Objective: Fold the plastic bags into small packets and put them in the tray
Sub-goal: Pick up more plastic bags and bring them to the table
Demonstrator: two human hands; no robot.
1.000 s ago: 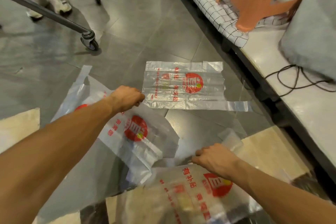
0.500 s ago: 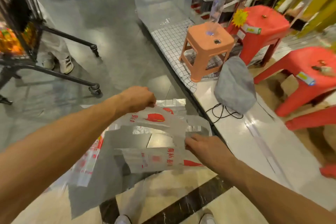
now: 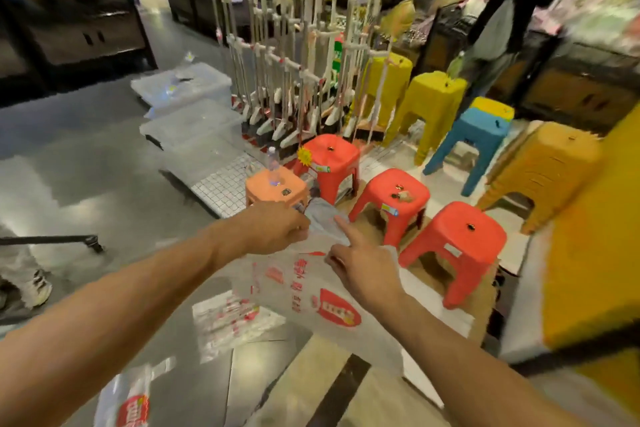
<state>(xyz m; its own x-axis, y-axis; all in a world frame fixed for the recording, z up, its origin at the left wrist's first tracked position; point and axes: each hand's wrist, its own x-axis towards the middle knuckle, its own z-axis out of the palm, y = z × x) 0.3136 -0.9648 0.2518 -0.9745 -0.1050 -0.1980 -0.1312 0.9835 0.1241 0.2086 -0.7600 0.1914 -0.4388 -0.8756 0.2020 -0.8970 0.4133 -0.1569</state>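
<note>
right now one plastic bag (image 3: 311, 302) hangs in the air between both hands, clear of the floor, its red print showing. the left hand (image 3: 273, 229) has its fingers (image 3: 298, 231) curled tight on the bag's top edge. the right hand (image 3: 363, 274) pinches the same edge closer to the body, thumb and lower fingers closed on the film, while its index finger sticks out straight and touches nothing. holding it at two spots along one edge looks meant to let the bag hang and spread flat, so the first fold comes out clean. i judge the folding of this one has not begun.

two more lie loose below: a flat bag (image 3: 225, 317) on the tiles just under the held one, and another bag (image 3: 128, 402) near the bottom edge. no tray can be picked out for certain.

the floor (image 3: 104, 184) is glossy grey tile, with a beige and dark band near the feet. beyond stand a low orange stool (image 3: 277, 187) with a bottle (image 3: 273, 163) on it, red stools (image 3: 453, 239), clear lidded bins (image 3: 194, 128) and a rack of mops (image 3: 277, 80). the shop shelves behind are blurred.
</note>
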